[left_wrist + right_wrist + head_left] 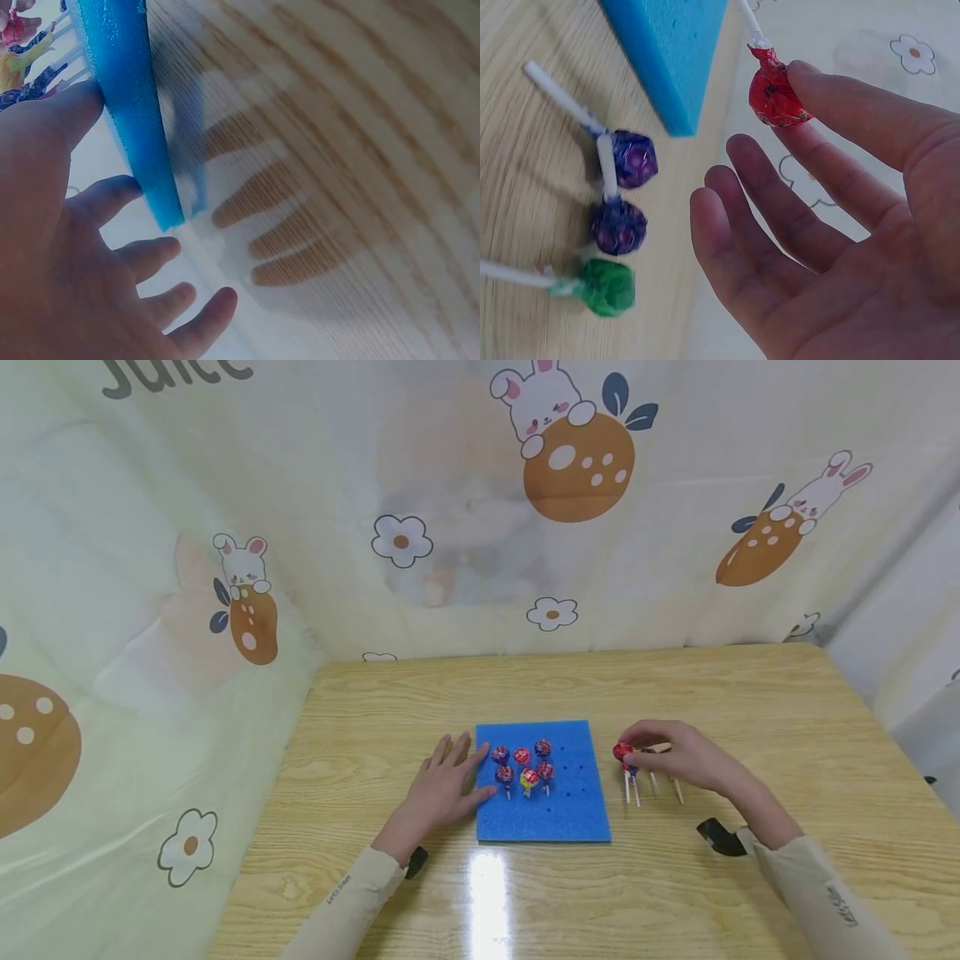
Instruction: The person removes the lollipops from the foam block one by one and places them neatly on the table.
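Currently | right hand [690, 756] pinched red lollipop [623, 750] by its wrapped head, stick leading clear of fingertips | blue foam board [543, 822] lay left of that hand, apart | left hand [442, 783] was nearer board, fingers spread, touching its edge

from my remote feed i read the blue block [543, 823] as foam, matt on its face and finely pitted along the edge. the red lollipop [769, 94] wears a crinkled, shiny plastic-looking wrapper, as does the green lollipop [610, 288]; their white sticks look smooth. i see wood grain across the table [382, 706], glossy enough to mirror a bright light. the sleeve [360, 893] looks like matt cloth, the printed curtain [465, 452] thin, smooth and faintly sheened.
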Demonstrator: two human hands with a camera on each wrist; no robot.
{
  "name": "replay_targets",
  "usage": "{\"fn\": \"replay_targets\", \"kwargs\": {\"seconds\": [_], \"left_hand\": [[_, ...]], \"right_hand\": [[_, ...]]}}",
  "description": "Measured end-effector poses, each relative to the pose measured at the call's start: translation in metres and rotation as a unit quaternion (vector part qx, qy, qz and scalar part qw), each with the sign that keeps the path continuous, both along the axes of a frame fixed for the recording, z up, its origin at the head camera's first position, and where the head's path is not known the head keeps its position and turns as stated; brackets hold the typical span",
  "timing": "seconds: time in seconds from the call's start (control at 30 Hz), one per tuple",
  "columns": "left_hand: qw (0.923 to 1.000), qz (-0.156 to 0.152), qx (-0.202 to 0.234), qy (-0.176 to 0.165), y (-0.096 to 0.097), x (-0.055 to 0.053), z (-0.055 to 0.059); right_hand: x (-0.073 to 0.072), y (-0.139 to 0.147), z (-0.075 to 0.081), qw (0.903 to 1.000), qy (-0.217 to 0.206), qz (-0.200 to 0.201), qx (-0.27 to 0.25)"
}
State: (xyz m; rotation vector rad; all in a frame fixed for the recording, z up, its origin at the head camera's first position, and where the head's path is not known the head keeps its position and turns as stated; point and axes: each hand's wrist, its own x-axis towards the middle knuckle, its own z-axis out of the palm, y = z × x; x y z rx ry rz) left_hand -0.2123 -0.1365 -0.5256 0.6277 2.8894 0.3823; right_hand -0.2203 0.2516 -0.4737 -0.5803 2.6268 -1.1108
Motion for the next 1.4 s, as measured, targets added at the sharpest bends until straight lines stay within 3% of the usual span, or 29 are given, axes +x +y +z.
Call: {"fn": "replay_targets", "kwargs": {"seconds": [0.73, 1.4], "left_hand": [[1.0, 0.006, 0.003, -0.002, 0.0, -0.001, -0.004], [1.0, 0.005, 0.001, -0.007, -0.001, -0.001, -0.005]], "right_hand": [[-0.004, 0.044, 0.001, 0.9996, 0.006, -0.008, 0.026], [-0.008, 0.077, -0.005, 0.9982, -0.025, -0.027, 0.048]]}}
